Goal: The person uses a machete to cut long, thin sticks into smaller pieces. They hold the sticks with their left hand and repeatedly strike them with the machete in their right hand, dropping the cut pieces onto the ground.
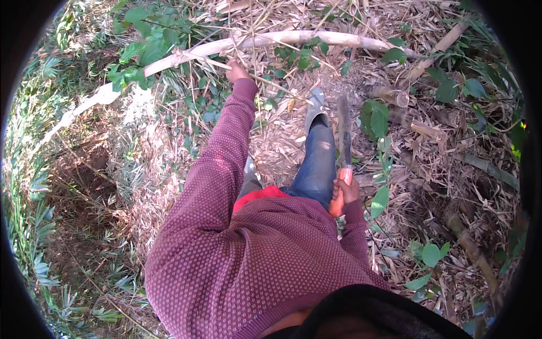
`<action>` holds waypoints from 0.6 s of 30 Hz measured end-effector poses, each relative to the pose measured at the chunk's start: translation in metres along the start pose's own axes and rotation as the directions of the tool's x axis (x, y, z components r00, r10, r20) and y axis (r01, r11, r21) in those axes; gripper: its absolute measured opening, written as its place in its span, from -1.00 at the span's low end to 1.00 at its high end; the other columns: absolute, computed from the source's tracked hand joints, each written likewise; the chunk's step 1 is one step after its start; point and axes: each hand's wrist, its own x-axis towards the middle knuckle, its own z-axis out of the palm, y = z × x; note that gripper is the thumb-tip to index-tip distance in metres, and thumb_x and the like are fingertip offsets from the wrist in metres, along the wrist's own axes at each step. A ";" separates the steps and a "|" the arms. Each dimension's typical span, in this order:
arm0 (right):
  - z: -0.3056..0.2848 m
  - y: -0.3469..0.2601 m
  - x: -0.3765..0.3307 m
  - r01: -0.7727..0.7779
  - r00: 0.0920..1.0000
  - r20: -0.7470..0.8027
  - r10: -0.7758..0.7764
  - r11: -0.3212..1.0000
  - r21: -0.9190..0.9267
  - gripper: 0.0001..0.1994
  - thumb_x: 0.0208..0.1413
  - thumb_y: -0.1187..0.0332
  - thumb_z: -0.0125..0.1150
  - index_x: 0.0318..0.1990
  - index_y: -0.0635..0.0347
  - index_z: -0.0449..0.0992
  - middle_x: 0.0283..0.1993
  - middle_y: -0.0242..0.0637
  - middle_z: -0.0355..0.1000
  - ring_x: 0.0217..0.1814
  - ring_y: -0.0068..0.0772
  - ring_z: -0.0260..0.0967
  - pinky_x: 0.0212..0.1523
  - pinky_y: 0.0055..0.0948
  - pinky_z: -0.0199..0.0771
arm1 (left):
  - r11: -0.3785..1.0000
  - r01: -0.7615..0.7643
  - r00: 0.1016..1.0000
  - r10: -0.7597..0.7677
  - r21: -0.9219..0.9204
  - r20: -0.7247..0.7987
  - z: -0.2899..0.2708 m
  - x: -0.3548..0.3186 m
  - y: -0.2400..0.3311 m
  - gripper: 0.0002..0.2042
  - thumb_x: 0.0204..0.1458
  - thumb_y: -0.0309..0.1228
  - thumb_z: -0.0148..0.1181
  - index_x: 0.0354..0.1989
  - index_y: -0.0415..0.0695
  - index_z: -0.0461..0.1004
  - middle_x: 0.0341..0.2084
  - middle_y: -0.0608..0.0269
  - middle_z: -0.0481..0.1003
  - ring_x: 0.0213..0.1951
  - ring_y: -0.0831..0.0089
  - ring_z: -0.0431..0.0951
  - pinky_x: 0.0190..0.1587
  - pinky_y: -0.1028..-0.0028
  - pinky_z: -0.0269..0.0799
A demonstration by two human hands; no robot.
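Observation:
My right hand (pixel 349 192) is wrapped round the orange handle of a machete (pixel 344 131), held low beside my right leg. Its long, dull, dark blade points away from me over the leaf litter. My left arm reaches far forward, and my left hand (pixel 238 72) is closed on a thin bamboo branch (pixel 278 87) that slants down to the right. Just beyond that hand, a long pale bamboo pole (pixel 293 37) crosses the view, looking bowed. Thin dry side shoots stick up around it, and part of the grip is hidden by them.
Dry bamboo leaves (pixel 282 135) cover the ground. On the right lie cut bamboo stumps (pixel 427 131) and a greenish culm (pixel 490 170). Leafy green plants (pixel 152 48) grow at the far left, and a vine (pixel 379 199) runs beside my right hand. My boot (pixel 316 107) stands ahead.

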 end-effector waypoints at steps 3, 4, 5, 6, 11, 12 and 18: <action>-0.018 -0.026 0.018 0.157 0.956 -0.091 -0.281 0.744 -0.649 -0.63 -0.14 0.49 0.18 -0.10 0.21 0.32 -0.60 -0.39 0.28 -0.73 -0.57 0.19 -0.73 -0.49 0.22 | 0.950 -0.216 0.971 0.184 0.224 0.154 0.027 0.027 -0.002 -0.83 0.13 -0.46 -0.18 -0.24 -0.23 0.36 -0.76 0.39 0.20 -0.76 0.61 0.16 -0.72 0.58 0.29; -0.019 -0.032 0.025 0.115 0.984 -0.053 -0.170 0.837 -0.535 -0.62 -0.15 0.50 0.18 -0.09 0.21 0.32 -0.60 -0.39 0.29 -0.74 -0.58 0.18 -0.73 -0.51 0.22 | 0.964 -0.164 0.967 0.116 0.207 0.227 0.037 0.042 -0.001 -0.80 0.14 -0.43 -0.19 -0.21 -0.26 0.33 -0.70 0.28 0.25 -0.68 0.54 0.29 -0.64 0.53 0.41; -0.015 -0.035 0.036 0.067 0.992 -0.066 -0.107 0.896 -0.439 -0.61 -0.16 0.51 0.18 -0.08 0.21 0.33 -0.60 -0.39 0.29 -0.74 -0.59 0.18 -0.74 -0.53 0.21 | 0.973 -0.122 0.972 0.078 0.194 0.224 0.048 0.056 -0.005 -0.79 0.14 -0.42 -0.21 -0.18 -0.29 0.31 -0.64 0.22 0.29 -0.63 0.47 0.35 -0.59 0.50 0.47; -0.011 -0.038 0.044 -0.001 1.000 -0.023 -0.007 0.949 -0.316 -0.60 -0.17 0.53 0.18 -0.07 0.21 0.33 -0.59 -0.38 0.29 -0.75 -0.60 0.17 -0.74 -0.55 0.20 | 0.983 -0.079 0.973 0.040 0.164 0.225 0.058 0.072 -0.010 -0.77 0.15 -0.42 -0.22 -0.14 -0.31 0.28 -0.59 0.16 0.33 -0.57 0.40 0.41 -0.53 0.47 0.52; -0.005 -0.050 0.082 -0.014 1.000 -0.004 0.014 0.933 -0.360 -0.65 -0.17 0.52 0.18 -0.14 0.28 0.34 -0.59 -0.39 0.32 -0.73 -0.59 0.22 -0.73 -0.54 0.23 | 0.991 0.137 0.988 -0.137 0.008 0.074 0.089 0.151 -0.072 -0.74 0.14 -0.41 -0.20 -0.11 -0.38 0.16 -0.12 -0.22 0.31 -0.12 0.04 0.41 -0.16 0.25 0.50; -0.011 -0.054 0.086 -0.085 0.996 -0.035 0.078 0.929 -0.360 -0.68 -0.17 0.53 0.18 -0.17 0.29 0.35 -0.59 -0.38 0.32 -0.73 -0.59 0.23 -0.72 -0.54 0.23 | 0.987 0.159 0.985 -0.157 -0.016 0.075 0.092 0.166 -0.087 -0.76 0.13 -0.41 -0.18 -0.13 -0.36 0.18 -0.18 -0.17 0.33 -0.16 0.07 0.43 -0.20 0.27 0.49; -0.049 -0.072 0.094 -0.128 0.990 0.011 0.141 0.929 -0.347 -0.71 -0.17 0.54 0.17 -0.20 0.27 0.37 -0.60 -0.40 0.32 -0.71 -0.61 0.24 -0.69 -0.56 0.25 | 0.989 0.121 0.993 -0.122 0.084 0.003 0.095 0.243 -0.143 -0.72 0.14 -0.34 -0.15 -0.08 -0.29 0.20 -0.31 0.01 0.38 -0.39 0.27 0.46 -0.42 0.43 0.47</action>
